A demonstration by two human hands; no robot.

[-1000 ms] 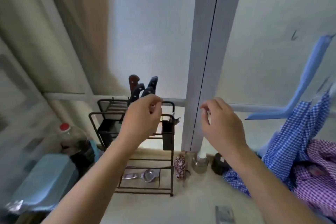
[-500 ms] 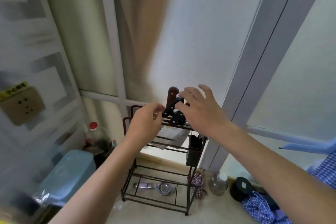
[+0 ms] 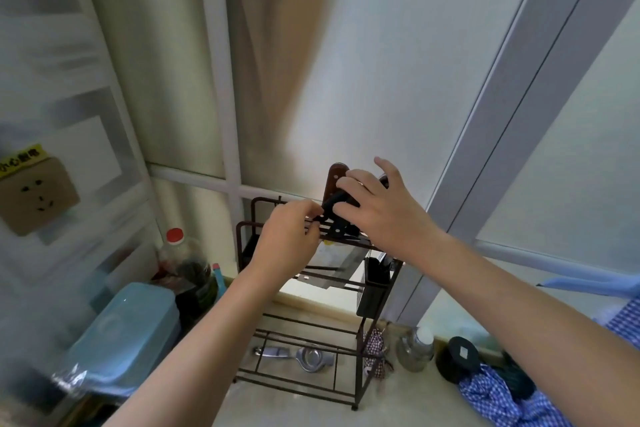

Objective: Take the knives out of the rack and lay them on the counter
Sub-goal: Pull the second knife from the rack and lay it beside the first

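A dark wire rack (image 3: 362,374) stands on the pale counter (image 3: 304,409) against the window. Knife handles stick up from its top slots: a brown one (image 3: 334,176) at the back and black ones (image 3: 333,205) in front. Steel blades (image 3: 334,267) hang below the top rail. My right hand (image 3: 384,215) reaches over from the right, its fingers curled around a black knife handle. My left hand (image 3: 287,239) is at the rack's top rail just left of the handles, thumb and fingers pinched on a bar. The hands hide the remaining handles.
A black utensil cup (image 3: 375,291) hangs on the rack's right side and a metal squeezer (image 3: 308,355) lies on its bottom shelf. Left stand a blue plastic box (image 3: 128,333) and a red-capped bottle (image 3: 180,253). Right: a glass jar (image 3: 415,347), a black jar (image 3: 459,357), checked cloth (image 3: 502,399).
The view has swung left and closer to the rack. My right hand moved left from open air onto the black knife handles. My left hand stays at the rack's top.
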